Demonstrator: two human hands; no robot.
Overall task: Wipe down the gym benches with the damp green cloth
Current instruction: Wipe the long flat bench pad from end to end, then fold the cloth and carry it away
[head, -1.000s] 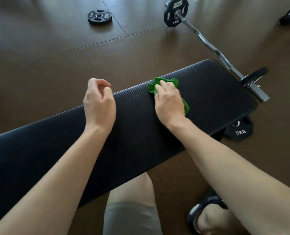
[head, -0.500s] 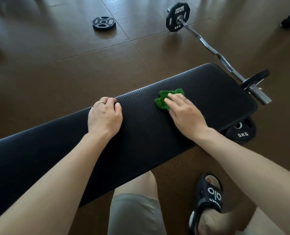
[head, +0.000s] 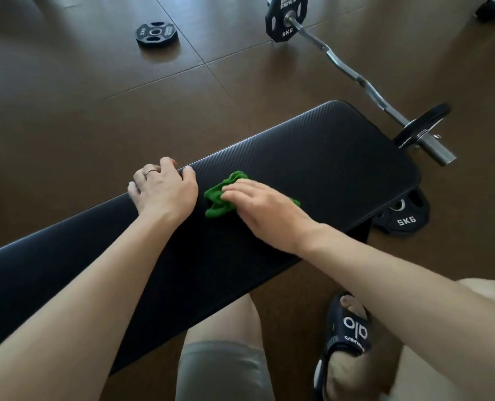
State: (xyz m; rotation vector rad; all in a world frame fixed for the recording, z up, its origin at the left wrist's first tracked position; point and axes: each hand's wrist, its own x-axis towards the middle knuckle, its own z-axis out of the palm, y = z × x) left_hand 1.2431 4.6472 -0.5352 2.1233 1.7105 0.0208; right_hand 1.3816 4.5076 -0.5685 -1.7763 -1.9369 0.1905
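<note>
— How far along?
— Mid-wipe, I'd judge: right hand [head: 266, 209] presses flat on the cloth [head: 221, 196] mid-bench [head: 342, 157]; left hand [head: 165, 189] curls over its far edge.
— Left to do?
— Probably both ends.

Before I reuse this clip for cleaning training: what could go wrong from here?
The green cloth is bunched under the right hand, so little of it may meet the bench and strips could be missed. The left hand holds the far edge right beside the cloth and may block the stroke. A 5KG plate lies by the bench foot, a possible trip point.
</note>
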